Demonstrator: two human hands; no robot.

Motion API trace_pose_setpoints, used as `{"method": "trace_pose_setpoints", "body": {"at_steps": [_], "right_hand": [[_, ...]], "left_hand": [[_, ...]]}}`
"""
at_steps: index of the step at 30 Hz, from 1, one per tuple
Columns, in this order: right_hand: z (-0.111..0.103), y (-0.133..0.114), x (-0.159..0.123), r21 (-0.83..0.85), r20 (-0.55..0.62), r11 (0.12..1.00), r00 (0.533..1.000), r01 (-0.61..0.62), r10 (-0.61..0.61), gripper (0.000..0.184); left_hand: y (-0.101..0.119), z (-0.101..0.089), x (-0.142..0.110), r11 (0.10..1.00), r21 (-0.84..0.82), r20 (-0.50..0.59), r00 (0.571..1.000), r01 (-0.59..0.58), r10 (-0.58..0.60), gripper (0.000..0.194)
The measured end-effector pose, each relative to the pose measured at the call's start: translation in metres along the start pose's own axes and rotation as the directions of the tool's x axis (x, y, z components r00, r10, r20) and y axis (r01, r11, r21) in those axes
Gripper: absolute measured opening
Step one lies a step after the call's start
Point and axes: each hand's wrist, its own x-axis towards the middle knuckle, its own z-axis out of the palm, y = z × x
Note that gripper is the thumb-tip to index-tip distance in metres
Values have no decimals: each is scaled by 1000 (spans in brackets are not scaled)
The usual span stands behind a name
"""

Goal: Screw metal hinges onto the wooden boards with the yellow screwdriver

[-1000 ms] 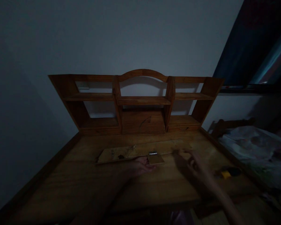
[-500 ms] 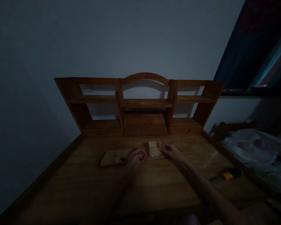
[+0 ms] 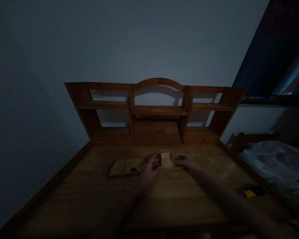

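Note:
A long flat piece of cardboard-like board (image 3: 124, 167), with torn, dark patches on it, lies across the desk. On its right part stands a small pale piece of the same look (image 3: 165, 160). Just left of that small piece is my left hand (image 3: 149, 169), thumb and fingers apart with nothing seen between them. My right hand (image 3: 183, 160) is at the small piece's right edge, its fingertips pinched together. A tiny shiny bit (image 3: 172, 166) shows by those fingertips; dim light hides what they hold.
A wooden shelf unit (image 3: 159, 110) stands along the back of the desk (image 3: 89, 199). To the right lies a yellow and black tool handle (image 3: 254, 191). Beyond the desk's right edge is a clear plastic bag (image 3: 276, 159).
My left hand has opened its fingers from a curled pose beside the small piece. My right hand has moved closer to that piece's right edge. The view has shifted slightly.

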Motion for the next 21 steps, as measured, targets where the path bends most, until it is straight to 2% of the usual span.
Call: {"method": "trace_pose_setpoints", "body": {"at_steps": [3, 6, 9, 12, 15, 18, 21], "right_hand": [[-6, 3, -17, -8, 18, 999, 999, 36, -35, 39], [-11, 6, -32, -45, 88, 996, 993, 81, -76, 36], [-10, 6, -43, -85, 129, 988, 984, 132, -121, 33], [-3, 5, -50, -104, 139, 983, 980, 154, -139, 46], [1, 2, -53, -111, 142, 982, 980, 153, -137, 50], [0, -2, -52, -108, 146, 987, 984, 122, -106, 39], [1, -2, -44, -74, 116, 996, 992, 59, -50, 34]], "left_hand": [[5, -2, -1, 995, 64, 94, 993, -82, 76, 37], [9, -4, -2, 977, 89, 208, 963, -195, 173, 20], [9, -7, -2, 957, 117, 255, 940, -264, 228, 30], [7, -8, -3, 948, 136, 277, 930, -288, 242, 39], [5, -8, -3, 945, 138, 288, 925, -296, 247, 35], [4, -8, -2, 946, 122, 277, 926, -299, 257, 24], [5, -6, 1, 954, 133, 227, 945, -269, 235, 18]]}}
